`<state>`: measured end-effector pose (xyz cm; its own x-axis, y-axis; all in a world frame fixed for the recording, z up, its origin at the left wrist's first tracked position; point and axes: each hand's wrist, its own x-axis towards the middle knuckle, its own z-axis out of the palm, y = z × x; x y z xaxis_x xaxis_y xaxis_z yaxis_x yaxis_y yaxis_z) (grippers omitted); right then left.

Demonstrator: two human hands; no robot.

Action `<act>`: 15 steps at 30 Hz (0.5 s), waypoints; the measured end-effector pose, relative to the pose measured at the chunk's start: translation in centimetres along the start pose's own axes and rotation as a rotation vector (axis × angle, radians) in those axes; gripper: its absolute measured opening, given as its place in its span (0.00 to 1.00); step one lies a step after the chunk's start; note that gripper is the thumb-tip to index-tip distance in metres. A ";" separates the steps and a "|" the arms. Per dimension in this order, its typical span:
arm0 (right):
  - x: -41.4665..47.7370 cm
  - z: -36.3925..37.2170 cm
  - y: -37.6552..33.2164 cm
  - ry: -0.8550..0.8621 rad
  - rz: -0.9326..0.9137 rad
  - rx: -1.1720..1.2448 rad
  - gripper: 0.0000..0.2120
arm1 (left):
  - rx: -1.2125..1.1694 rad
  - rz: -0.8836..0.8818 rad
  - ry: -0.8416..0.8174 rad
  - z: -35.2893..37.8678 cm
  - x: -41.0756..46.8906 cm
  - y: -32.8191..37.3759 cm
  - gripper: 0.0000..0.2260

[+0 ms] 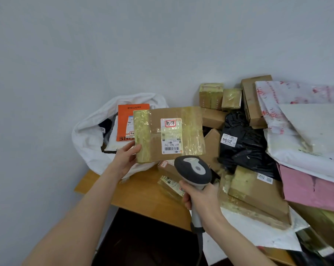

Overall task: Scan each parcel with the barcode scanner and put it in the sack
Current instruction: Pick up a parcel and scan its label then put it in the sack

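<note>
Parcel [169, 134], a flat brown carton banded with yellowish tape, is held above the tabletop [143, 191], label towards the camera, just in front of the open white sack [89, 135] holding an orange box [131, 116]. Cartons, a black bag [245, 143] and a pink mailer [312, 189] crowd the right side. Fingers of the left hand [126, 156] grasp the parcel's lower left corner. The right hand [198, 196] clenches the barcode scanner [193, 169] handle, its head just below the label.
</note>
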<state>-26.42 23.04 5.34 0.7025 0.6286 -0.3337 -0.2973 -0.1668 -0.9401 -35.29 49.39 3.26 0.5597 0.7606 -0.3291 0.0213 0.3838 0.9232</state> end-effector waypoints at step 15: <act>-1.5 -1.5 -0.2 -0.014 0.016 -0.038 0.08 | -0.019 0.044 -0.003 1.2 -0.6 -0.9 0.21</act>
<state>-26.43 20.97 5.94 0.6887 0.6363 -0.3475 -0.2833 -0.2050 -0.9369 -34.65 47.93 2.92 0.5619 0.7757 -0.2874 -0.0192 0.3596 0.9329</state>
